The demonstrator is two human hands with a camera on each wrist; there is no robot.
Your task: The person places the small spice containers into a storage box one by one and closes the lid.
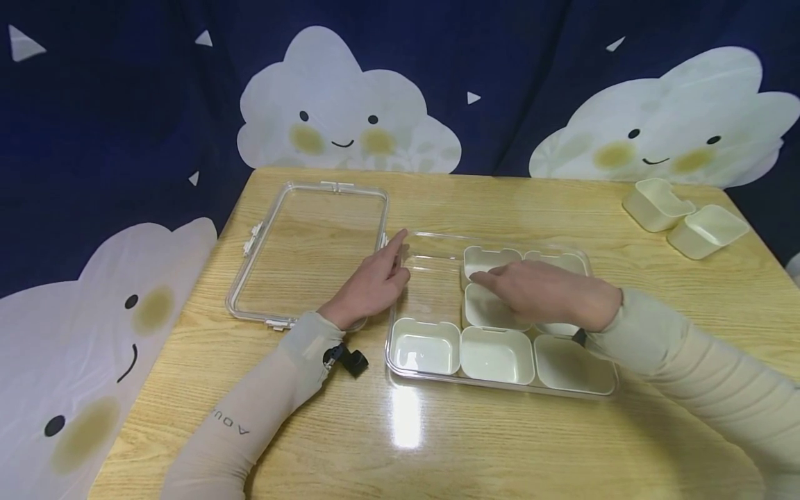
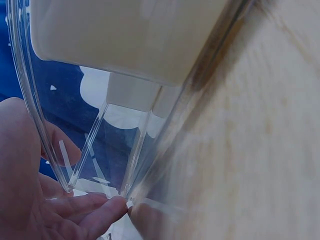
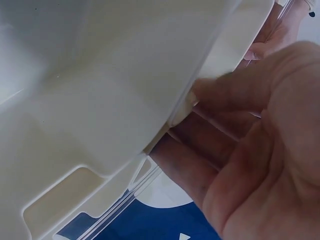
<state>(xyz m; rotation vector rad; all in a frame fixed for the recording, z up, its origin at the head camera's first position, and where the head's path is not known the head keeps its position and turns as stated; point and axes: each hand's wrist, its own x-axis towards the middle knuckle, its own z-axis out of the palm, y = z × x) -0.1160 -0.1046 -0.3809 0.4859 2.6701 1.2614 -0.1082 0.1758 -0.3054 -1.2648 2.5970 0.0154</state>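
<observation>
A clear plastic box [image 1: 431, 378] holds several cream cups, including a front-left cup [image 1: 427, 347] and a front-middle cup [image 1: 498, 355]. My left hand [image 1: 373, 283] holds the box's left wall near the back corner; in the left wrist view the thumb [image 2: 64, 145] is over the rim and the fingers lie outside. My right hand [image 1: 542, 288] reaches over the middle-row cup [image 1: 484, 305]. In the right wrist view its thumb and fingers pinch a cream cup [image 3: 125, 90] by the rim. The head view hides part of that grip behind the hand.
A clear lid [image 1: 306, 186] with white clips lies left of the box. Two more cream cups, one upright [image 1: 653, 208] and one beside it [image 1: 706, 232], stand at the table's back right. A dark blue cloth with clouds [image 1: 350, 90] hangs behind the wooden table [image 1: 350, 444].
</observation>
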